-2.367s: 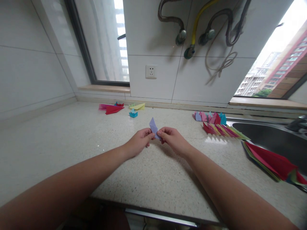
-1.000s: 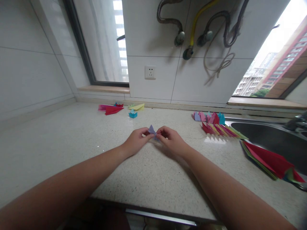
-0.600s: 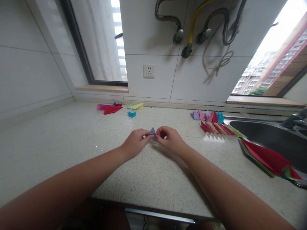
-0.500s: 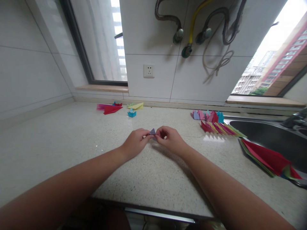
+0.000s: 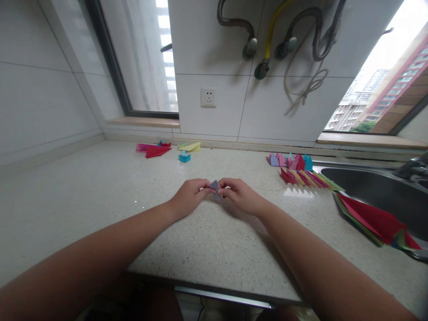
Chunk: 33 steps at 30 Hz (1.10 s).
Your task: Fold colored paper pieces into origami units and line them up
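A small piece of folded purple paper point(image 5: 214, 184) is held between my two hands, over the middle of the speckled counter point(image 5: 207, 240). My left hand point(image 5: 191, 196) pinches its left side between thumb and fingers. From the other side my right hand point(image 5: 239, 194) grips it with thumb and fingertips. Part of the paper is hidden behind the fingers, so its full shape cannot be made out. A pointed tip shows above the thumbs.
Back left lie a red folded paper point(image 5: 158, 152), a yellow one point(image 5: 190, 147) and a blue paper boat point(image 5: 184, 156). Rows of coloured folded papers point(image 5: 309, 178) sit at the right. Larger red folded paper point(image 5: 377, 218) lies by the metal sink point(image 5: 368, 180).
My right fingers have shifted slightly on the purple paper, from a curled pinch to a flatter one. The paper has turned a little. Other papers have not moved.
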{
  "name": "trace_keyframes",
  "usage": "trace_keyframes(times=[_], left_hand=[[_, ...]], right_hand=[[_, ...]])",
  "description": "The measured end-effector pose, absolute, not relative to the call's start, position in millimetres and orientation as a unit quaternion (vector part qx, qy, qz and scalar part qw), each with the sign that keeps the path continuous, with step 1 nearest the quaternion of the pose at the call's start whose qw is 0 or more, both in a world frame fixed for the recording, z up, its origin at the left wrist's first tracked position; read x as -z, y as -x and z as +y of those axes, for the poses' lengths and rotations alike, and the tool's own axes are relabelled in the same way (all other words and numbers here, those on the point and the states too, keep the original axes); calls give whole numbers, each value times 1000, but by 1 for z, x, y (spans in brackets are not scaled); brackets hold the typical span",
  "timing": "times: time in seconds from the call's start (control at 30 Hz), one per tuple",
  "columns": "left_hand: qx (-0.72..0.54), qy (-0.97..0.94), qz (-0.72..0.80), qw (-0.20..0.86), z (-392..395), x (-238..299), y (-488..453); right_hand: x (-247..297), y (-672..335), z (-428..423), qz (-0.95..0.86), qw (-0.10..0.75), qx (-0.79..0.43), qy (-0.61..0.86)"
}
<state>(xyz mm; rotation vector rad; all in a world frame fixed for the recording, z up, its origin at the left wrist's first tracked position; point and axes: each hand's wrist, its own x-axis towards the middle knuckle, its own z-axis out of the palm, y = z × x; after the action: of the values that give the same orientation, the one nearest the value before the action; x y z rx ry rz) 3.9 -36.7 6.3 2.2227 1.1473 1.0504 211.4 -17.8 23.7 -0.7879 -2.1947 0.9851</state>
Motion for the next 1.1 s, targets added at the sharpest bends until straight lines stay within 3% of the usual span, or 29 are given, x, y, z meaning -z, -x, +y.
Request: trace_keyframes(times=[0.27, 0.57, 0.77, 1.1], left_hand=[[-377, -794, 397, 264, -41, -9, -9], [-476, -729, 414, 266, -33, -5, -8], [-474, -725, 425, 262, -33, -4, -8], [-449, -738, 417, 282, -38, -6, -10]], right_hand=[[-26, -217, -13, -797, 281, -461, 271], [-22, -211, -14, -831, 317, -291, 352], [-22, -208, -18, -814, 361, -294, 347], [-15, -206, -16, -802, 359, -344, 330]])
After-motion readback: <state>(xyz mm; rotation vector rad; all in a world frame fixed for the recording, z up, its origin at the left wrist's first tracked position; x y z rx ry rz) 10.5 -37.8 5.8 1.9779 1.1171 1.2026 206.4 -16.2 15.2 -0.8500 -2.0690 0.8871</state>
